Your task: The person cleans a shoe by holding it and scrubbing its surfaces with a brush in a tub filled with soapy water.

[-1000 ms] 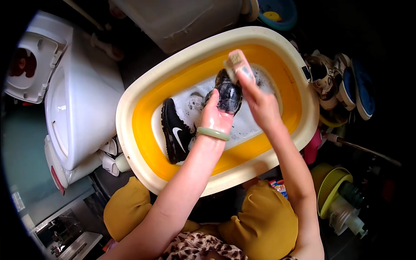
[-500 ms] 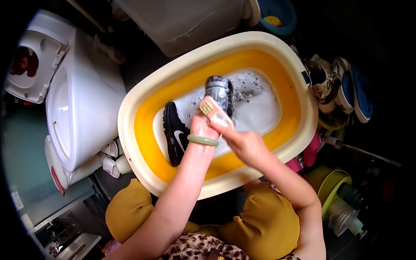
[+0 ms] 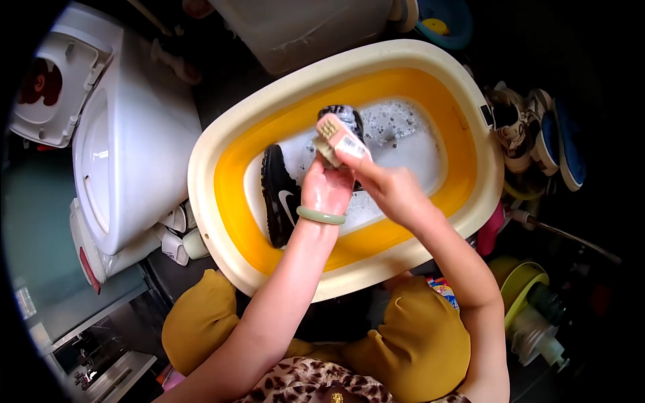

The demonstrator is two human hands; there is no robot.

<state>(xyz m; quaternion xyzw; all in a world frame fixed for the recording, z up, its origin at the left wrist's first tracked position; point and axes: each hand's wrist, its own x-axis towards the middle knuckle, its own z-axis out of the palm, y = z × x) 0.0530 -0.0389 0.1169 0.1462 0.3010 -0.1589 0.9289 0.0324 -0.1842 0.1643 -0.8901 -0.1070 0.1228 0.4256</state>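
Above the soapy water of a yellow and cream basin (image 3: 232, 127), my left hand (image 3: 326, 191) is wrapped round a wet black shoe (image 3: 344, 114) with foam on it. A green bangle circles that wrist. My right hand (image 3: 392, 191) grips a pink scrubbing brush (image 3: 341, 137), which lies across the shoe, bristles down, just beyond my left palm. The brush and my hands hide much of the shoe. A second black shoe (image 3: 277, 195) with a white swoosh rests on its side at the left of the basin.
A white toilet (image 3: 134, 141) stands at the left. Several shoes (image 3: 541, 134) are lined up right of the basin, with a yellow-green basket (image 3: 524, 289) below them. A grey container (image 3: 309, 30) and a blue basin (image 3: 451, 23) are at the top.
The brush has come from the shoe's far end down to my left palm, then slightly up again. The held shoe has shifted left and turned. The view has shifted a little.
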